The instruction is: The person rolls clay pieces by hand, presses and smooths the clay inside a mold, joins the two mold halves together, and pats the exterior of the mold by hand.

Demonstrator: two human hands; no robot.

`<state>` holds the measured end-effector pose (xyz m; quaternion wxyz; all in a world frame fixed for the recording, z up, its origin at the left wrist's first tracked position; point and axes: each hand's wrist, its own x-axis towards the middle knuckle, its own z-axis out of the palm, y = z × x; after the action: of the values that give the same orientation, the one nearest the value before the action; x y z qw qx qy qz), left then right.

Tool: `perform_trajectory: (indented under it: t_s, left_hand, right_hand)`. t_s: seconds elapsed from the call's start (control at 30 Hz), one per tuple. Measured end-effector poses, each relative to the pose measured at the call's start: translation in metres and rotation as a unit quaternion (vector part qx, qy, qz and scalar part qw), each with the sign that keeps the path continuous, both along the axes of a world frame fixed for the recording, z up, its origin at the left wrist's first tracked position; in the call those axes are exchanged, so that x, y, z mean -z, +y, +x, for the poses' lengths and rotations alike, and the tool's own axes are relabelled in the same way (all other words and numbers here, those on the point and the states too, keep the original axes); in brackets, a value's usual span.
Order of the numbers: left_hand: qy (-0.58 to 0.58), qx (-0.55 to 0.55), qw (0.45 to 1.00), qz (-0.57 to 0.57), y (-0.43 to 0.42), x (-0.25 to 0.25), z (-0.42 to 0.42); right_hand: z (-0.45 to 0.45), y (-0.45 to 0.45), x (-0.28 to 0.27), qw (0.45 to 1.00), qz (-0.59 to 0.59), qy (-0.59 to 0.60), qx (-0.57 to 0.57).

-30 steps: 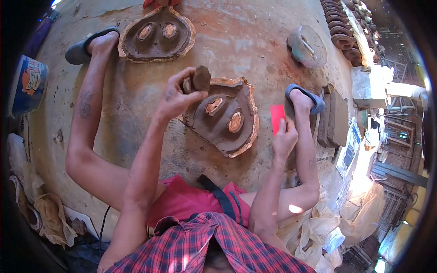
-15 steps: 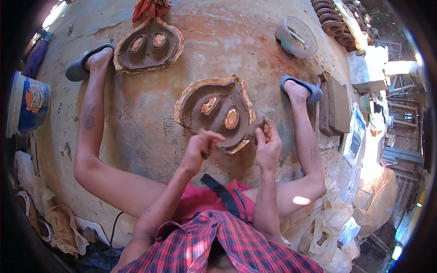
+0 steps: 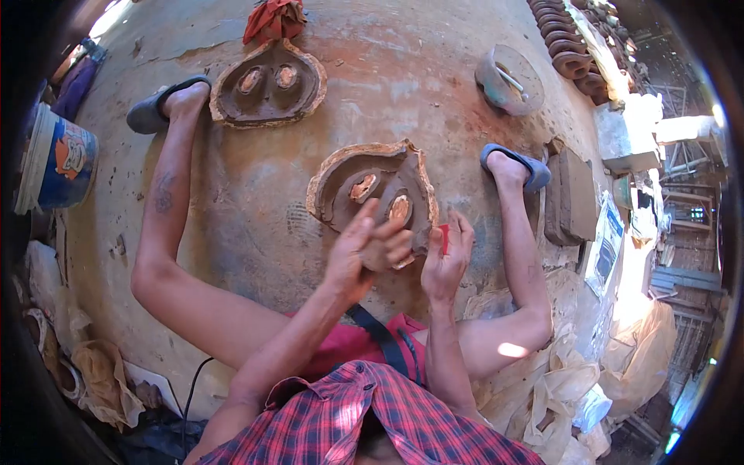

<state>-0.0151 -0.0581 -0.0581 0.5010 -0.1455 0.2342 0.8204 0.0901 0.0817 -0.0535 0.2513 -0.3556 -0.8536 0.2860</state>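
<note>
stained floor (image 3: 240,198); far mould (image 3: 267,107) up l., red cloth (image 3: 275,22) by its tip. clay-lined mould (image 3: 313,195) on floor btwn person's legs (image 3: 167,203). r. hand (image 3: 448,260) pinches red piece (image 3: 444,239) nr mould's lower r. edge. l. hand (image 3: 363,248) half-curled over near edge, blurred, can't tell if holding anything.

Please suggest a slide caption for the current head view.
Blurred left hand over a rounded brown clay form with pale rim; right hand, beside it, holding a small red piece.
</note>
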Motion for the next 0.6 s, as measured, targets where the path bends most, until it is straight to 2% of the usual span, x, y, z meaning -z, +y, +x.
perform_trajectory:
  t_s: [0.03, 0.07, 0.1, 0.13, 0.17, 0.23, 0.27, 0.33, 0.37, 0.4, 0.47, 0.5, 0.53, 0.57, 0.6]
  left_hand:
    - [-0.026, 0.032, 0.999, 0.032, 0.009, -0.011, 0.01]
    - [0.03, 0.074, 0.996, 0.028, 0.021, -0.014, 0.028]
    - [0.088, 0.116, 0.989, 0.025, 0.03, -0.017, 0.041]
    - [0.089, 0.113, 0.989, 0.024, 0.032, -0.024, 0.039]
    - [0.18, 0.098, 0.979, 0.014, 0.037, -0.031, 0.032]
    - [0.361, 0.042, 0.931, -0.005, 0.05, -0.024, 0.021]
    - [0.362, 0.038, 0.932, -0.007, 0.051, -0.021, 0.018]
    - [0.376, -0.023, 0.926, -0.004, 0.049, -0.04, 0.001]
    - [0.442, -0.021, 0.896, 0.008, 0.047, -0.053, -0.005]
    - [0.44, -0.02, 0.898, 0.008, 0.045, -0.055, -0.001]
    - [0.562, 0.068, 0.824, 0.02, 0.042, -0.057, 0.006]
    - [0.478, 0.078, 0.874, 0.048, 0.046, -0.059, 0.007]
    - [0.478, 0.078, 0.874, 0.046, 0.048, -0.06, 0.005]
    - [0.536, 0.105, 0.837, 0.042, 0.054, -0.06, -0.003]
    - [0.59, 0.13, 0.796, 0.038, 0.057, -0.063, -0.01]
  right_hand:
    - [-0.01, -0.011, -0.02, 0.992, -0.019, 0.099, -0.075]
    - [-0.019, -0.02, -0.035, 0.992, -0.021, 0.099, -0.079]
    - [-0.028, -0.029, -0.047, 0.989, -0.007, 0.071, -0.131]
    - [-0.033, -0.036, -0.053, 0.982, 0.007, 0.044, -0.182]
    - [-0.035, -0.039, -0.054, 0.981, 0.01, 0.047, -0.186]
    - [-0.029, -0.049, -0.055, 0.978, -0.097, 0.082, -0.163]
    - [-0.027, -0.051, -0.055, 0.972, -0.151, 0.099, -0.151]
    - [-0.032, -0.045, -0.064, 0.964, -0.172, 0.109, -0.173]
    - [-0.032, -0.04, -0.065, 0.965, -0.173, 0.113, -0.16]
    - [-0.033, -0.033, -0.066, 0.967, -0.174, 0.117, -0.147]
    - [-0.041, -0.016, -0.069, 0.968, -0.171, 0.128, -0.129]
    - [-0.045, -0.012, -0.069, 0.969, -0.171, 0.136, -0.119]
    - [-0.046, -0.011, -0.069, 0.969, -0.172, 0.141, -0.109]
    - [-0.048, -0.017, -0.067, 0.969, -0.171, 0.142, -0.11]
    - [-0.049, -0.026, -0.062, 0.948, -0.189, 0.219, -0.132]
